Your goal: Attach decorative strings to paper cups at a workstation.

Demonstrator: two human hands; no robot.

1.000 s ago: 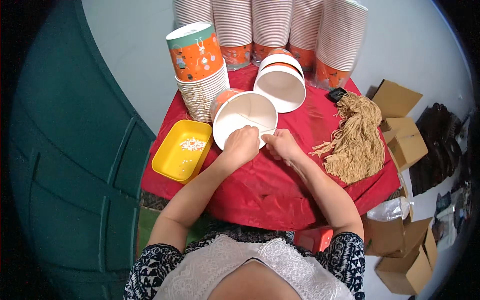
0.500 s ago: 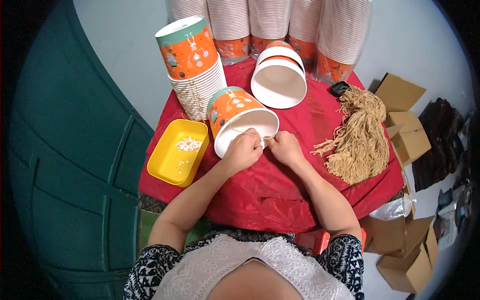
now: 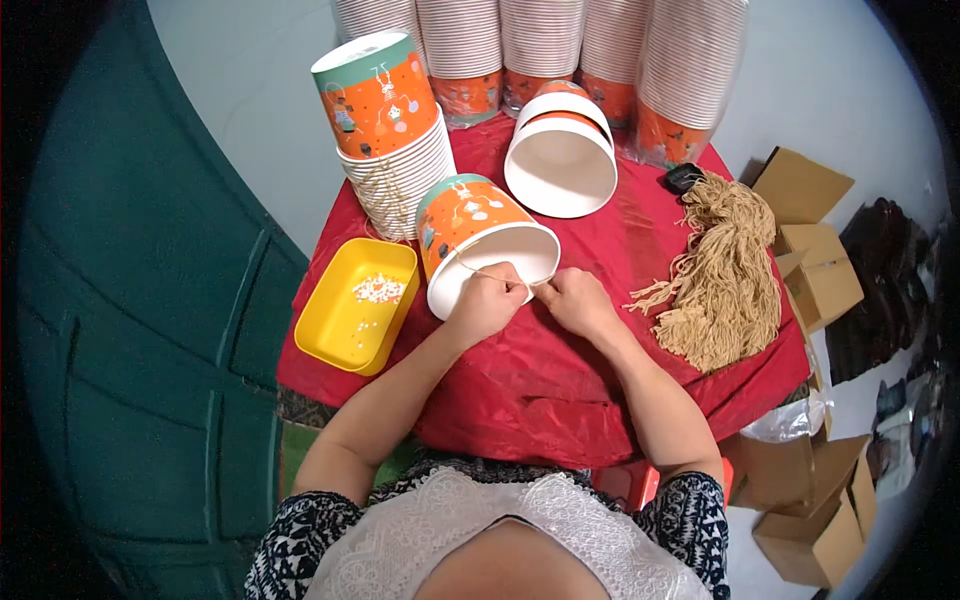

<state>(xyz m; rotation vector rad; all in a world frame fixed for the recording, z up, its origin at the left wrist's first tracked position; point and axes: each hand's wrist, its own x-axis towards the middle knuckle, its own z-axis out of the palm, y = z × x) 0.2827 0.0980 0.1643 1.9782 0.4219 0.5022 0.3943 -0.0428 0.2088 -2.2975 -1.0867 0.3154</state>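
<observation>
Orange-and-green paper bucket (image 3: 472,212), one: lying on its side on the red-draped worktop (image 3: 510,420), left of centre, white mouth turned toward the near edge.

Tan cord (image 3: 480,272), one: leads from the left of the bucket's rim across its mouth to the hands.

Left hand (image 3: 488,304), one: at the mouth, fingers clenched on the cord.

Right hand (image 3: 578,302), one: just beside it, fingers pinched together, seemingly on the cord too; from where I stand, the detail between the fingertips is too small to tell.

Hazards, as judged: a hard tug could tear the paper wall where the cord meets it; a slack pinch could lose the end. Being round, the bucket could roll left under an uneven pull, jolting the yellow tray (image 3: 318,335) by the left edge and scattering its small white pieces (image 3: 380,289). Bucket stack (image 3: 400,185), toward the far left corner: leaning, so a bump could topple it.
</observation>
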